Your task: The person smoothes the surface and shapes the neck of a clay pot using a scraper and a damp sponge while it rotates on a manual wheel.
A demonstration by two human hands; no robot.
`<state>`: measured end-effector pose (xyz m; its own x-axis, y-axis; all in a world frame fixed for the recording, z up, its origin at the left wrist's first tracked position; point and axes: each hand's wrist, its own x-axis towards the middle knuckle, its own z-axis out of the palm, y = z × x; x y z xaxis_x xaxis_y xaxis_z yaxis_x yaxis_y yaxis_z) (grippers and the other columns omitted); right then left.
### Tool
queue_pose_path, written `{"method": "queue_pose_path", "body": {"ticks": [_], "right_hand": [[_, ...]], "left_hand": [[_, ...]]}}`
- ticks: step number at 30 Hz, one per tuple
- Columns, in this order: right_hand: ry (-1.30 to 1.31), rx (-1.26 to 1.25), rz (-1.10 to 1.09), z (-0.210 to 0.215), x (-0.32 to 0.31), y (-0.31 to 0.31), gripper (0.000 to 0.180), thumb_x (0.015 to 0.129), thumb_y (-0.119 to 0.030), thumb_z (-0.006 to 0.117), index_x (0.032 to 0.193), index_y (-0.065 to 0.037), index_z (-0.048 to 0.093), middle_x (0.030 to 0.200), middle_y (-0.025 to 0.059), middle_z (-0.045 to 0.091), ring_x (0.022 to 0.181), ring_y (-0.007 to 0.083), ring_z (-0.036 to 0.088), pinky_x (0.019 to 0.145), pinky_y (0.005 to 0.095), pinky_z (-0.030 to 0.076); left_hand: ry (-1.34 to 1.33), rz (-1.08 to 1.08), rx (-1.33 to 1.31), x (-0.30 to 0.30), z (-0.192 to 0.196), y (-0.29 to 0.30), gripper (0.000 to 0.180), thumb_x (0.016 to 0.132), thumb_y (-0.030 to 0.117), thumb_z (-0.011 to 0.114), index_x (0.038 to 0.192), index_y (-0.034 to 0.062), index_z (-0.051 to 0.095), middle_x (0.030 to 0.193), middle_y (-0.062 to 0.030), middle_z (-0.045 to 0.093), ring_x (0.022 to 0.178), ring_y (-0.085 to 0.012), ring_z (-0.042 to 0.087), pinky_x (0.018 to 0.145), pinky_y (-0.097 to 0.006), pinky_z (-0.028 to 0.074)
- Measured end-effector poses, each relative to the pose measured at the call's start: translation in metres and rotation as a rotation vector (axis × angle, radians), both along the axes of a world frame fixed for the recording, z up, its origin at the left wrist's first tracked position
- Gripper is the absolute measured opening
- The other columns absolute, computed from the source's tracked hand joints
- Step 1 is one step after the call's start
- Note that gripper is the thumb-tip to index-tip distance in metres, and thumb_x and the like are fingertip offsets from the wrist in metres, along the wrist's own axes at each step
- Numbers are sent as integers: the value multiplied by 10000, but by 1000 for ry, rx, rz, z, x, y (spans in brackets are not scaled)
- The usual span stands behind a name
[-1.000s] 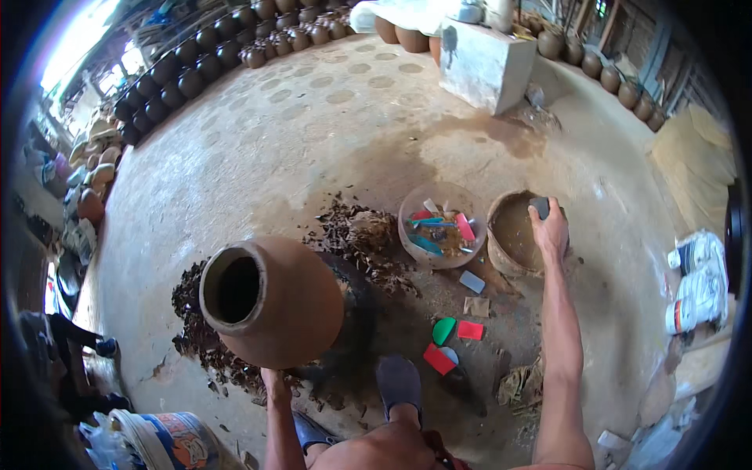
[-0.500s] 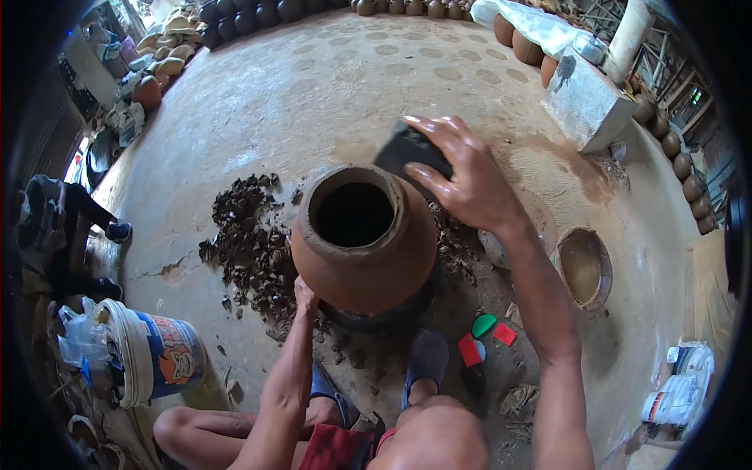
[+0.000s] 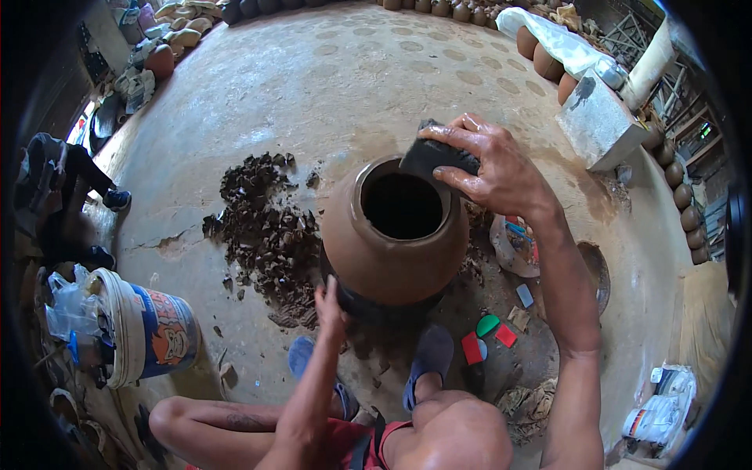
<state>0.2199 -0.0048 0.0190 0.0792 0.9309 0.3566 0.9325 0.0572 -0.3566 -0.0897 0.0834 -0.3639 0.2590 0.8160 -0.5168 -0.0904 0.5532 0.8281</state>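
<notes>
A brown clay pot [image 3: 392,270] with a wide round mouth stands upright on a dark round base [image 3: 384,309] between my feet. Its rim looks wet and shiny. My right hand [image 3: 501,176], wet too, is closed around a dark sponge [image 3: 442,157]. The sponge's lower corner meets the rim at the far right, partly over the mouth. My left hand [image 3: 330,305] is at the near left of the base, fingers stretched out and touching or almost touching its side; it holds nothing.
Dark clay scraps [image 3: 262,227] lie left of the pot. At right are a tub of small items [image 3: 517,247], a bowl [image 3: 597,270] partly behind my forearm, and red and green pieces [image 3: 487,325]. A bucket [image 3: 160,329] stands left; a concrete block [image 3: 599,121] far right.
My right hand has brought the sponge from beside the pot onto its rim. My left hand has slid lower, its fingers now straighter. The view has shifted, and the rim looks wetter.
</notes>
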Motion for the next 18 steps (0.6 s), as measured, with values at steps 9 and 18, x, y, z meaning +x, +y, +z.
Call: {"method": "queue_pose_path", "body": {"ticks": [9,18], "right_hand": [[-46,-105,20,5,1,0,457,904,-252,807,1339,-143,721,1164,168,695,1088,386,692,1005,482,555],[-92,-11,-20,0,-10,-10,469,915,-267,797,1360,-153,702,1141,181,693,1096,393,678,1019,499,537]], "left_hand": [[-79,-452,-506,14,-27,-146,739,1025,673,595,1316,-7,584,1039,-232,740,809,-318,753,659,-449,613],[365,167,116,5,-27,-22,658,1055,668,537,1225,42,649,1046,-116,750,676,-156,706,497,-292,506]]}}
